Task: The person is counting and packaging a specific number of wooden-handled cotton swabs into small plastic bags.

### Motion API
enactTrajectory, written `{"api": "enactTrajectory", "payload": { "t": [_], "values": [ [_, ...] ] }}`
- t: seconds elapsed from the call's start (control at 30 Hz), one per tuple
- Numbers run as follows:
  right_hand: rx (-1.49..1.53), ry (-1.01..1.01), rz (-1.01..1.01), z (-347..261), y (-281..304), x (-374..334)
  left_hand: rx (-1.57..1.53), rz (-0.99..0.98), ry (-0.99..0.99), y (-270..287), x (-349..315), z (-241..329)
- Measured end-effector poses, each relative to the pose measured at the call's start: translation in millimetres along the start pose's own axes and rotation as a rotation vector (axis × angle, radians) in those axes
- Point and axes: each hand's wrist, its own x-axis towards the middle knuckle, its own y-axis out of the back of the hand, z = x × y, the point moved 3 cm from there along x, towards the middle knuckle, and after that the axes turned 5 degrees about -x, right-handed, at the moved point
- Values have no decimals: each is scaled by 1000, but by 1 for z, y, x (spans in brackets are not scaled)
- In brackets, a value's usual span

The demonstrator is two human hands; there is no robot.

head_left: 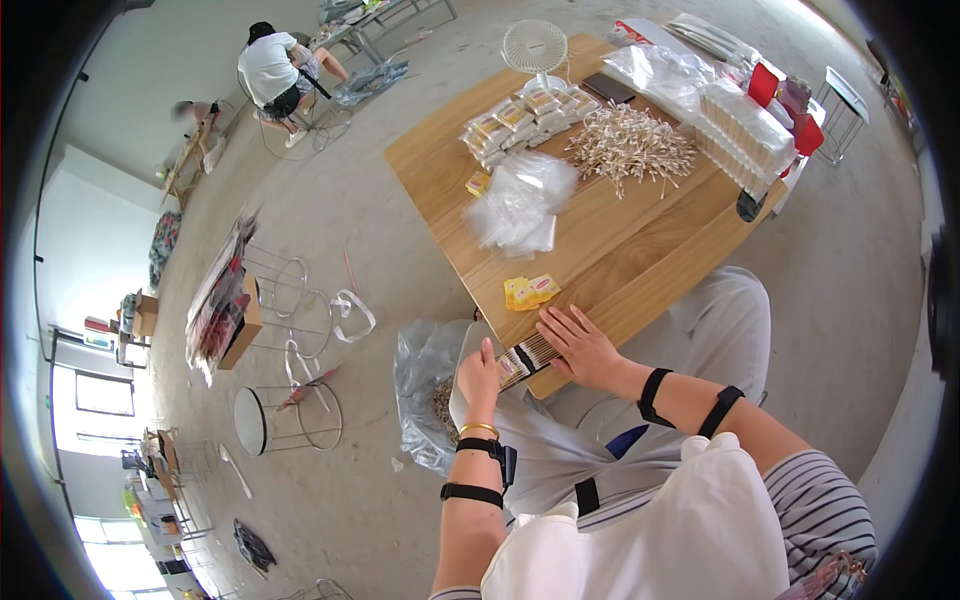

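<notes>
A flat packet [527, 358] with a row of pale and dark stripes, perhaps cotton swabs, lies at the table's near left corner. My left hand [478, 378] is closed at its left end, thumb up, though most of its fingers are hidden. At its right end, my right hand [580, 345] lies flat with fingers stretched out on the wooden edge. Just beyond are several yellow cards [530, 292]. Clear plastic bags [523, 200] are heaped farther up the wooden table [610, 260]. A loose pile of cotton swabs [632, 148] spreads to their right.
Filled swab packs [525, 120], a white fan [535, 48] and a dark tablet-like slab [610, 88] stand at the far side. Stacked swab packs [742, 135] line the right edge. A grey plastic bag [425, 390] sits by my left knee; a stool [250, 420] stands left.
</notes>
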Motion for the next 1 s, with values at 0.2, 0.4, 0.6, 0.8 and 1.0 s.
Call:
{"api": "enactTrajectory", "payload": {
  "t": [0.2,0.4,0.6,0.8,1.0],
  "values": [
    [-16,7,-14,-8,-1,3,-238,-104,112,-7,3,-5],
    [42,55,-36,-41,-7,19,-186,-78,93,-7,5,-10],
    [127,-37,-44,-35,-3,13,-24,-13,72,8,1,3],
    [-32,-24,-104,-34,-3,12,-22,-29,152,22,-5,-34],
    [-73,-32,-200,-69,-11,25,-88,47,134,7,-10,-26]
  ]
}}
